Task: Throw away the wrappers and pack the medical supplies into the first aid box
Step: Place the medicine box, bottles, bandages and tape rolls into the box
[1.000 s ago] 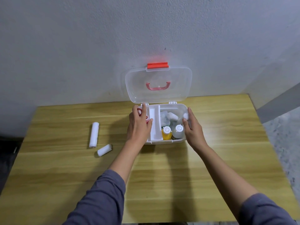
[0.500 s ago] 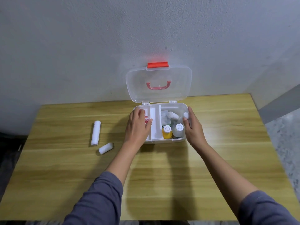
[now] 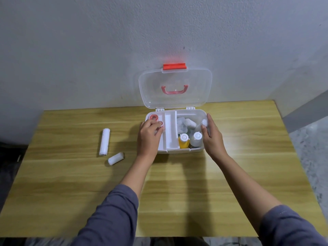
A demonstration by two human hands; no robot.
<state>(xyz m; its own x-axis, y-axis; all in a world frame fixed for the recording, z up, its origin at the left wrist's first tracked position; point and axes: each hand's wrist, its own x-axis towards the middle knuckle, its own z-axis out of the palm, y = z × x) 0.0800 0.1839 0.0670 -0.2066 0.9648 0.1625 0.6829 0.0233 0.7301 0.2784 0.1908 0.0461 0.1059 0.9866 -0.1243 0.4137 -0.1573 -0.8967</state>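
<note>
The white first aid box (image 3: 179, 151) stands open at the table's far middle, its clear lid (image 3: 174, 89) leaning on the wall. My left hand (image 3: 148, 139) is over the box's left compartment, fingers pinched on a red-and-white tape roll (image 3: 160, 124). A second tape roll (image 3: 152, 117) lies in that compartment's back corner. My right hand (image 3: 213, 139) grips the box's right wall, thumb inside beside a white round cap (image 3: 204, 122). A yellow bottle (image 3: 183, 141), a white bottle (image 3: 196, 139) and clear-wrapped packs (image 3: 182, 124) sit in the right compartment.
Two white gauze rolls lie on the wooden table (image 3: 177, 192) left of the box, a long roll (image 3: 104, 142) and a short roll (image 3: 115, 158) nearer me. A grey wall rises directly behind the box. The table's right edge borders a speckled floor (image 3: 310, 148).
My left hand has drawn back toward me inside the left compartment with a tape roll, uncovering the second roll at the back. My right hand has stayed on the box's right side.
</note>
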